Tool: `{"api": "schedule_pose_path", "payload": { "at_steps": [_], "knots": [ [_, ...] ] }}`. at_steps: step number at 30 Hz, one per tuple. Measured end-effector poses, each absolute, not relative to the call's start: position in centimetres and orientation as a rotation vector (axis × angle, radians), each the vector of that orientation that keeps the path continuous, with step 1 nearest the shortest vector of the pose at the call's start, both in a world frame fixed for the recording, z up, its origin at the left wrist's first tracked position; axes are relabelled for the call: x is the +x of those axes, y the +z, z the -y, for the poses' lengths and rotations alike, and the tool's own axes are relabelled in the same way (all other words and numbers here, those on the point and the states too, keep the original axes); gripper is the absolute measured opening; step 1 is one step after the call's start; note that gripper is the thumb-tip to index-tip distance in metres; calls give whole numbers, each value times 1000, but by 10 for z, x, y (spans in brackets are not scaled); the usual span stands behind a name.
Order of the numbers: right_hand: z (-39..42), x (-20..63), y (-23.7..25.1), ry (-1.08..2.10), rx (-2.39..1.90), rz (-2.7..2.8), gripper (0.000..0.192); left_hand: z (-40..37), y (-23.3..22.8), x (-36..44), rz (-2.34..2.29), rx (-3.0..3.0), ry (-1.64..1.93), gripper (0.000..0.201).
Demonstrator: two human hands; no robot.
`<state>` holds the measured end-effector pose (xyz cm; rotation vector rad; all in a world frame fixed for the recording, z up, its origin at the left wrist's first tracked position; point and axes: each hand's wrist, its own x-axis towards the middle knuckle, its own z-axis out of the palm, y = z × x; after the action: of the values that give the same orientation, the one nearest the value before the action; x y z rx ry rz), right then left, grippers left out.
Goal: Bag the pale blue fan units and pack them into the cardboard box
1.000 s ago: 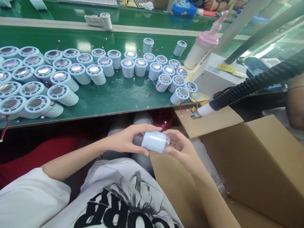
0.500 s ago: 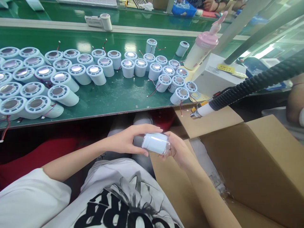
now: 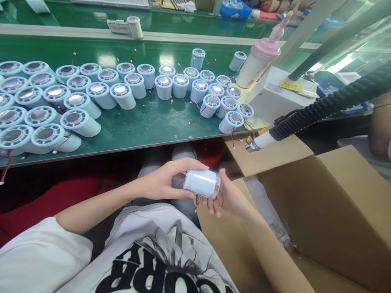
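Observation:
My left hand (image 3: 166, 179) grips a light-blue cylindrical housing (image 3: 200, 183), thumb and fingers on opposite sides of its left part. The housing lies sideways above my lap, and a clear cap or cover shows at its right end. Thin dark wires hang below it. Beside that clear end is my right hand (image 3: 230, 197), its thumb raised and its fingers spread apart beneath. Whether the right fingers touch the housing I cannot tell.
Several similar blue housings (image 3: 122, 95) with wires stand on the green bench (image 3: 146, 126). An open cardboard box (image 3: 332, 203) sits to my right. Over it reaches a black corrugated hose (image 3: 305, 120) with a metal tip. A pink-lidded bottle (image 3: 258, 61) stands behind a white metal box (image 3: 269, 95).
My right hand has loosened from the housing's right end, with its fingers opened and lowered. The clear end and hanging wires now show. The left hand keeps its grip.

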<state>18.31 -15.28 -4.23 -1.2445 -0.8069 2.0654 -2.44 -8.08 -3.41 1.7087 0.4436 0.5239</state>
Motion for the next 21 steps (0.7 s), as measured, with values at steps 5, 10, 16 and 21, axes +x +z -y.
{"api": "schedule_pose_path", "payload": {
  "at_steps": [5,10,16,21],
  "knots": [
    [160,192,-42,972,-1199,1617,56,84,-28,-24,-567,1517,441,58],
    [163,196,-41,937,-1177,1730,43,81,-27,-25,-505,1528,403,68],
    [164,197,-42,1410,-1163,1265,46,77,-28,-24,-424,1466,368,69],
    [165,187,-45,1517,-1342,1161,54,79,-42,-19,-443,1324,258,77]
  ]
}}
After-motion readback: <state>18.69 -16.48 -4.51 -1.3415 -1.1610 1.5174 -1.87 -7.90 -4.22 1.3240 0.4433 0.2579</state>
